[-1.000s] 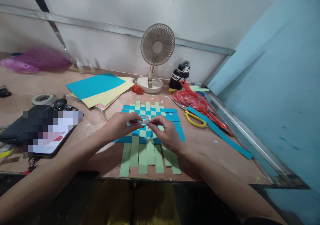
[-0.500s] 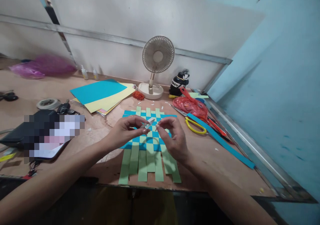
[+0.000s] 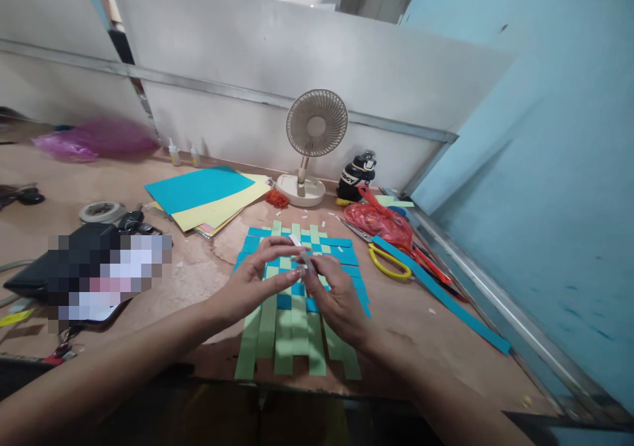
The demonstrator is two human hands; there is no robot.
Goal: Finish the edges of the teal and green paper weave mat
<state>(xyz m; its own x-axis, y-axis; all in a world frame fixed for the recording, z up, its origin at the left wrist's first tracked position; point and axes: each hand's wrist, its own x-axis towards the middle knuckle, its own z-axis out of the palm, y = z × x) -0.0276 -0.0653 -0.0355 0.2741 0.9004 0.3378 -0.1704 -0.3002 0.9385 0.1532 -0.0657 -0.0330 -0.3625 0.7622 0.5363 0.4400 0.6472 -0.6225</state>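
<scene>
My right hand (image 3: 339,297) is pinched nearly shut, thumb and fingertips closed on a narrow white strip (image 3: 307,261); I can't tell from here whether it's paper or tape. My left hand (image 3: 252,282) reaches in from the other side, half curled with the fingers together, its fingertips (image 3: 299,272) just beside the strip. I can't tell whether it has hold of anything. A second white scrap (image 3: 295,239) lies just past my left fingers.

Directly beneath both hands is a woven paper mat (image 3: 283,302), blue strips running across green ones in a checker pattern, with loose green tails (image 3: 267,330) hanging toward me. My hands block the middle of the weave, and the mat lies flat on a plywood table (image 3: 411,340).

Right of my right hand are yellow-handled scissors (image 3: 389,262), partly under a long blue paper strip (image 3: 440,294), with a red plastic bag (image 3: 379,224) just beyond. Farther ahead stand a small desk fan (image 3: 317,123) and a black bottle (image 3: 356,178). Ahead of my left hand lie a blue sheet (image 3: 198,189) on a yellow sheet (image 3: 222,211), with an orange tangle (image 3: 276,199) beside them. Farther left are a tape roll (image 3: 102,212), a pixelated object (image 3: 109,277) and a pink bag (image 3: 96,139).
</scene>
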